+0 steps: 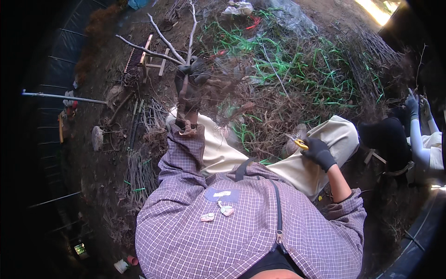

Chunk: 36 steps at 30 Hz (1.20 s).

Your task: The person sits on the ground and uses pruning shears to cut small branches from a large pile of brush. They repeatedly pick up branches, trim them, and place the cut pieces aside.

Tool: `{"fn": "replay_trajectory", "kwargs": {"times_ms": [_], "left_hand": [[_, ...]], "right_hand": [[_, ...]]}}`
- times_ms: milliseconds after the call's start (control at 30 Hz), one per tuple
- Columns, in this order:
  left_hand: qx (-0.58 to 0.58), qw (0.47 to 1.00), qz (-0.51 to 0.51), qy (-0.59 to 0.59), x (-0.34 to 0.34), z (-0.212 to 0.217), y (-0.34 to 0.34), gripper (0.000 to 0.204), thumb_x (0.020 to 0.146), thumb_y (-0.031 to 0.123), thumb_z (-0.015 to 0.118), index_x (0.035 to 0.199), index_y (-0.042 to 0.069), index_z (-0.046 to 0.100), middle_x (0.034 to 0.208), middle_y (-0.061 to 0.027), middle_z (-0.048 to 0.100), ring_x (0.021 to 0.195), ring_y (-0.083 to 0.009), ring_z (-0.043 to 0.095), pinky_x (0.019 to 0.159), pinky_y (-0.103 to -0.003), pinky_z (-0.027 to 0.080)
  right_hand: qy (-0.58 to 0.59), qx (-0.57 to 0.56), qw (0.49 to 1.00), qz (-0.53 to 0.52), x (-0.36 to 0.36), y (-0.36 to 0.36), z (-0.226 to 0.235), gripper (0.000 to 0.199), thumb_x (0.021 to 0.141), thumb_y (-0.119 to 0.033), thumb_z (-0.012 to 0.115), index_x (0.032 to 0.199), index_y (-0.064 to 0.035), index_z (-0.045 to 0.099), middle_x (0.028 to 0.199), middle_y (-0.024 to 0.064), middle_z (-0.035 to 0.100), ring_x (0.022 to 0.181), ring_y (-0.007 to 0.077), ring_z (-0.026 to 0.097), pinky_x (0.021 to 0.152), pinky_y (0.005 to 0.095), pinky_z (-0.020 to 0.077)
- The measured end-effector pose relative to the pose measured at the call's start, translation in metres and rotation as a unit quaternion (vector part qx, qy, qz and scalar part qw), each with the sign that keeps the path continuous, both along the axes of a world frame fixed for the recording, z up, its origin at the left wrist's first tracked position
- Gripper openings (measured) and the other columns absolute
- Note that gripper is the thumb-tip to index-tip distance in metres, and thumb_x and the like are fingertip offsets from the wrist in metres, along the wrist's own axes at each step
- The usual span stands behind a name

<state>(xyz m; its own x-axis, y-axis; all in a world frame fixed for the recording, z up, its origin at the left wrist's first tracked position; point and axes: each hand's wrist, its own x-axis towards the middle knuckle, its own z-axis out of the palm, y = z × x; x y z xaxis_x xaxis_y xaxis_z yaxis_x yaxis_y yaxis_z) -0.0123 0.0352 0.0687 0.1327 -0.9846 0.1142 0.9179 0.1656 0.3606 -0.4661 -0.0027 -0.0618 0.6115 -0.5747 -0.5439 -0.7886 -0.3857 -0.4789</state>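
Note:
My left hand [199, 69], in a dark glove, is closed around a bare young tree [185, 90] just below where it forks. Three pale branches [191, 35] spread up and away from the grip, and the stem drops toward my sleeve, with torn-looking roots [188, 129] at its lower end. My right hand [319, 154], also dark-gloved, is wrapped around yellow-handled pruning shears [301, 143] over my right knee. Their blades point left, away from the tree. Between my legs and beyond lies a tangle of brown roots and twigs [265, 123].
Green plastic strips [320, 69] are strewn over the twig pile. A small wooden stool [160, 63] stands far left; bundled sticks [141, 172] lie left of me. A metal pole [65, 96] juts in from the left. At right sits a co-worker with gloved hands [412, 104] raised.

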Motion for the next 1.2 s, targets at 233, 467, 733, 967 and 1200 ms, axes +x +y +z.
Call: {"fn": "replay_trajectory", "kwargs": {"times_ms": [233,467,733,967,1200], "left_hand": [[-0.008,0.994,-0.082,0.077,-0.029,-0.002,-0.008,0.017,0.086,0.007,0.055,0.099,0.003,0.045,0.068,0.0031,0.034,0.058,-0.0086,0.037,0.055,-0.023,0.039],[0.003,0.985,-0.152,0.083,-0.057,-0.013,-0.015,0.013,0.090,0.008,0.053,0.094,0.005,0.042,0.068,0.0035,0.035,0.058,-0.0079,0.039,0.056,-0.024,0.040],[0.077,0.983,-0.139,0.088,-0.064,-0.035,-0.022,0.003,0.092,0.004,0.050,0.092,0.004,0.047,0.067,0.0018,0.039,0.055,-0.0085,0.038,0.055,-0.028,0.040],[0.196,0.929,0.038,-0.311,-0.036,-0.055,-0.024,0.027,0.099,0.011,0.054,0.124,0.005,0.046,0.099,-0.0050,0.059,0.079,-0.0124,0.063,0.075,-0.026,0.056],[0.141,0.856,0.157,-0.472,-0.053,-0.060,-0.001,0.031,0.101,0.019,0.056,0.128,0.008,0.045,0.092,-0.0005,0.059,0.079,-0.0096,0.060,0.069,-0.024,0.052]], "right_hand": [[-0.364,0.041,0.920,-0.140,0.077,-0.004,0.065,0.056,0.084,-0.036,0.072,0.128,-0.0057,0.055,0.106,0.0138,0.066,0.097,0.0254,0.064,0.087,0.0354,0.0496],[-0.431,-0.022,0.900,-0.057,0.099,-0.013,0.068,0.060,0.082,-0.026,0.075,0.133,-0.0027,0.053,0.104,0.0101,0.064,0.091,0.0169,0.060,0.083,0.0327,0.0478],[-0.442,-0.008,0.875,-0.195,0.088,0.013,0.034,0.026,0.088,-0.028,0.068,0.090,-0.0020,0.064,0.071,0.0027,0.062,0.066,0.0116,0.055,0.061,0.0304,0.0431],[-0.369,0.019,0.862,-0.347,0.046,-0.030,0.008,0.029,0.091,-0.032,0.067,0.085,-0.0052,0.057,0.065,0.0013,0.052,0.060,0.0099,0.047,0.057,0.0296,0.0407],[-0.376,-0.142,0.895,-0.193,0.101,0.013,0.059,0.041,0.081,-0.036,0.078,0.100,-0.0077,0.055,0.078,0.0121,0.060,0.069,0.0320,0.062,0.063,0.0375,0.0484]]}}
